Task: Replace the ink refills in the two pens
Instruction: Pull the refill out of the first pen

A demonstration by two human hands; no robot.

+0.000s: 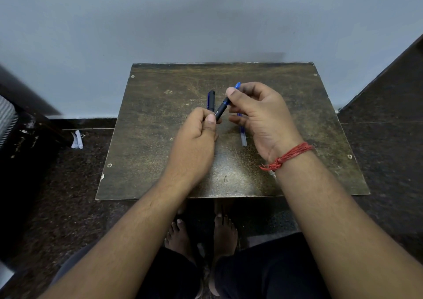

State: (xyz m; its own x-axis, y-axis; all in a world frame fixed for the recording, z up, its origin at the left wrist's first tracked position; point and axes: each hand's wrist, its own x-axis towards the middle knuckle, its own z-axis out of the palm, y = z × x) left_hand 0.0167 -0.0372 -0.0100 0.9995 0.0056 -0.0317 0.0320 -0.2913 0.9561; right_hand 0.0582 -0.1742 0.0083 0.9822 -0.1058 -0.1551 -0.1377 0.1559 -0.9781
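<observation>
I hold a black pen (221, 110) with a blue front section slanted above the small brown table (160, 120). My left hand (196, 143) grips its black barrel at the lower end. My right hand (258, 115) pinches the blue tip section at the upper end. A second black and blue pen (211, 99) lies on the table just behind my left hand. A clear refill (243, 136) with blue ink lies on the table under my right hand, partly hidden by my fingers.
The table stands against a pale wall (206, 19). Dark speckled floor (68, 195) surrounds it. A crumpled white paper scrap (77, 140) lies on the floor at the left. My bare feet (201, 234) show under the table's front edge.
</observation>
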